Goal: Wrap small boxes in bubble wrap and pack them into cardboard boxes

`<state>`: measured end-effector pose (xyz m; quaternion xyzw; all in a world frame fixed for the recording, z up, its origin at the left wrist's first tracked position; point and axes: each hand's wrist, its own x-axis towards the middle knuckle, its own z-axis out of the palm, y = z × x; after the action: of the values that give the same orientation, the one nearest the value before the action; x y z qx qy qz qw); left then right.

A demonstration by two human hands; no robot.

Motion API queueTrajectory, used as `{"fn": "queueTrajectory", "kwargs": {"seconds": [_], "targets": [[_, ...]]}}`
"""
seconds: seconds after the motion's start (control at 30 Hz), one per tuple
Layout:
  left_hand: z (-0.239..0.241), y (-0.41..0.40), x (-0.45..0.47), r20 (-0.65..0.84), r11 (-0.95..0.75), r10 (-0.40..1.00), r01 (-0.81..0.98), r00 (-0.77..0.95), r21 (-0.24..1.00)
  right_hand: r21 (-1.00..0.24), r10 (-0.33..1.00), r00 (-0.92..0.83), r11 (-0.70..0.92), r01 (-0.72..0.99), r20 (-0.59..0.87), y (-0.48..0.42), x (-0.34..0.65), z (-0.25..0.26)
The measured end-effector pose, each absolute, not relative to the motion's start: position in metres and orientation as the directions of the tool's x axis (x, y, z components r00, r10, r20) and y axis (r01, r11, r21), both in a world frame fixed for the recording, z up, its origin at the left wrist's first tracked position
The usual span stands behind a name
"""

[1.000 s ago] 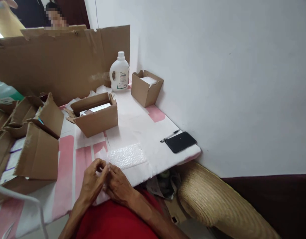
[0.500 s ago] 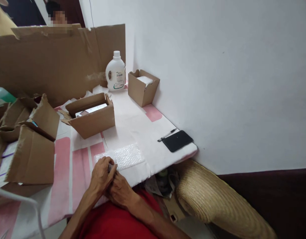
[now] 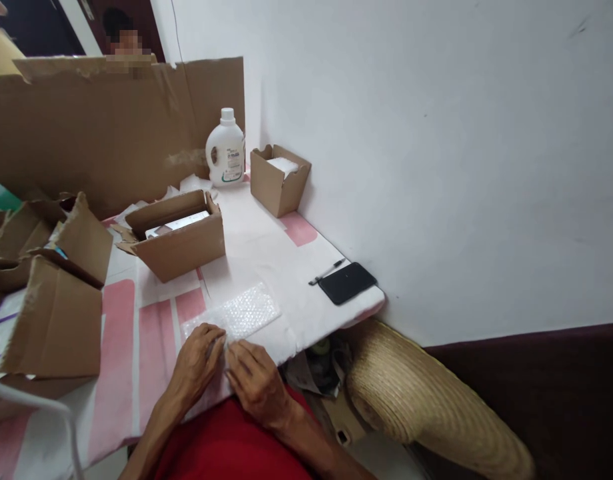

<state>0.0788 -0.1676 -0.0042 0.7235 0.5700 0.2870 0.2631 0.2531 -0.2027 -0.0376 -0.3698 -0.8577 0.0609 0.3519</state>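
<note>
Head view: clear bubble-wrap sheet (image 3: 236,315) lay flat at near table edge (image 3: 331,327). Its near end was pinched by left hand (image 3: 199,363) and right hand (image 3: 254,380), fingers curled. Thin slippery film could be torn or dropped.

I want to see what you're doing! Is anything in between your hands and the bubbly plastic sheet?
No, nothing visible. The left hand and right hand both rest on the near edge of the bubble wrap, which lies flat on the table.
</note>
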Motion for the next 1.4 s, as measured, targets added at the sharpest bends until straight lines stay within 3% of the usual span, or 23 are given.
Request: {"fn": "queueTrajectory", "kwargs": {"seconds": [0.13, 0.2, 0.27, 0.37, 0.43, 0.53, 0.67, 0.8, 0.9, 1.03, 1.17, 1.3, 1.4], "targets": [[-0.001, -0.173, 0.069, 0.148, -0.221, 0.975, 0.641, 0.167, 0.735, -0.354, 0.753, -0.411, 0.622, 0.698, 0.514, -0.194, 0.247, -0.051], [0.005, -0.180, 0.061, 0.155, -0.147, 0.987, 0.659, 0.048, 0.738, -0.355, 0.755, -0.414, 0.622, 0.698, 0.508, -0.192, 0.243, -0.058], [0.011, -0.187, 0.052, 0.101, 0.048, 0.978, 0.674, -0.180, 0.737, -0.367, 0.756, -0.416, 0.624, 0.690, 0.504, -0.192, 0.242, -0.062], [0.014, -0.194, 0.043, -0.163, 0.371, 0.902, 0.526, -0.399, 0.765, -0.389, 0.757, -0.426, 0.632, 0.670, 0.496, -0.192, 0.245, -0.062], [0.011, -0.194, 0.043, -0.315, 0.457, 0.867, 0.368, -0.385, 0.810, -0.405, 0.756, -0.436, 0.638, 0.654, 0.488, -0.190, 0.249, -0.060], [0.008, -0.194, 0.051, -0.415, 0.487, 0.837, 0.138, -0.356, 0.863, -0.429, 0.747, -0.439, 0.653, 0.624, 0.499, -0.185, 0.251, -0.057], [0.017, -0.201, 0.063, -0.549, 0.544, 0.809, -0.083, -0.209, 0.835, -0.473, 0.761, -0.413, 0.640, 0.606, 0.500, -0.184, 0.245, -0.054], [0.031, -0.211, 0.075, -0.573, 0.546, 0.816, -0.220, -0.075, 0.808, -0.666, 0.833, -0.275, 0.549, 0.505, 0.479, -0.191, 0.239, -0.050], [0.033, -0.209, 0.082, -0.475, 0.473, 0.879, -0.180, 0.036, 0.862, -0.868, 0.939, -0.052, 0.334, 0.368, 0.340, -0.193, 0.243, -0.044], [0.018, -0.197, 0.086, -0.132, 0.121, 0.991, 0.322, 0.011, 0.939, -0.952, 0.995, 0.043, 0.078, 0.295, 0.095, -0.186, 0.253, -0.036], [-0.013, -0.183, 0.088, 0.308, -0.360, 0.929, 0.683, 0.203, 0.636, -0.983, 0.996, 0.078, -0.066, 0.173, -0.053, -0.177, 0.254, -0.033], [-0.042, -0.177, 0.092, 0.360, -0.545, 0.821, 0.797, 0.443, 0.261, -0.982, 0.990, 0.073, -0.133, 0.136, -0.124, -0.177, 0.256, -0.033], [-0.052, -0.179, 0.094, 0.352, -0.560, 0.792, 0.823, 0.498, 0.096, -0.929, 0.991, 0.135, -0.068, 0.365, -0.019, -0.183, 0.260, -0.024]]}}
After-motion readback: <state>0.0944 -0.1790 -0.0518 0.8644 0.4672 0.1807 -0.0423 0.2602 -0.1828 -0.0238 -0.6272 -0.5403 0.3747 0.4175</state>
